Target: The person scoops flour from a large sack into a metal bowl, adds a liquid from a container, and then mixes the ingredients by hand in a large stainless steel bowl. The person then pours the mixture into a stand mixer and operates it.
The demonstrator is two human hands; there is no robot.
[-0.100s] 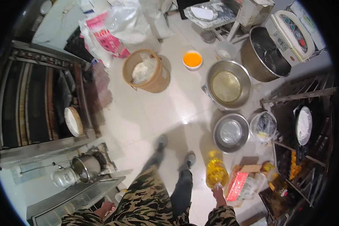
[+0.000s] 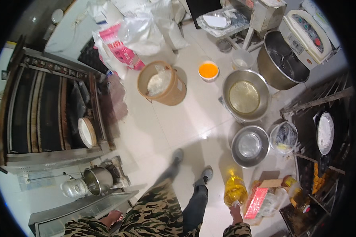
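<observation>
By its neck, a large clear bottle of yellow oil is gripped in my right hand, at the lower right. The bottle is just left of an open cardboard box with a red panel and clear plastic inside. Whether the bottle touches the floor I cannot tell. My left hand hangs by my hip, fingers loosely apart with nothing seen in it, near a glass-fronted cabinet. Beyond the bottle are a steel bowl and a larger steel basin with pale yellow liquid.
A brown bucket holding a plastic bag and a tub of orange stuff stand on the tiled floor. White sacks are at the back. A large mixer and a rack line the right, a deck oven the left.
The whole view has turned slightly, so things sit a little further right and lower. My right hand keeps its grip on the bottle.
</observation>
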